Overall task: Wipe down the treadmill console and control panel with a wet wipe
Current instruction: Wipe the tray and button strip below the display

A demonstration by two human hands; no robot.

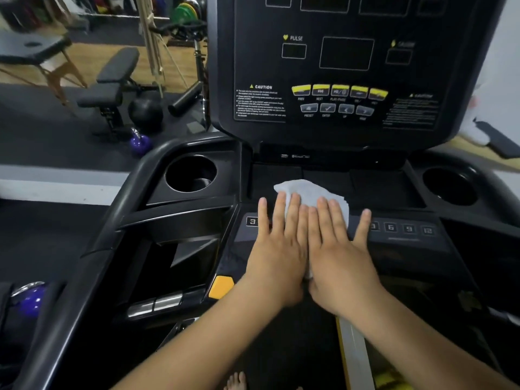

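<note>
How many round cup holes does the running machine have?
2. The left cup holder is left of the wet wipe. The right cup holder is to the wipe's right, near the picture's edge. No others show, and none seems hidden.

**Readable text on treadmill console (225,66)**

Landmark: yellow button row (339,91).
- Directly under it: PREV, NEXT, PLAY/PAUSE. The last two captions are blurred.
- Grey button row (336,108) just below: PRESET, ENTER, UP.
- To its left: CAUTION heading (263,87); fine print unreadable.
- Above-left: PULSE label (296,38).
- Well below: number keys (409,228) 3, 6, 9, 12.
</note>
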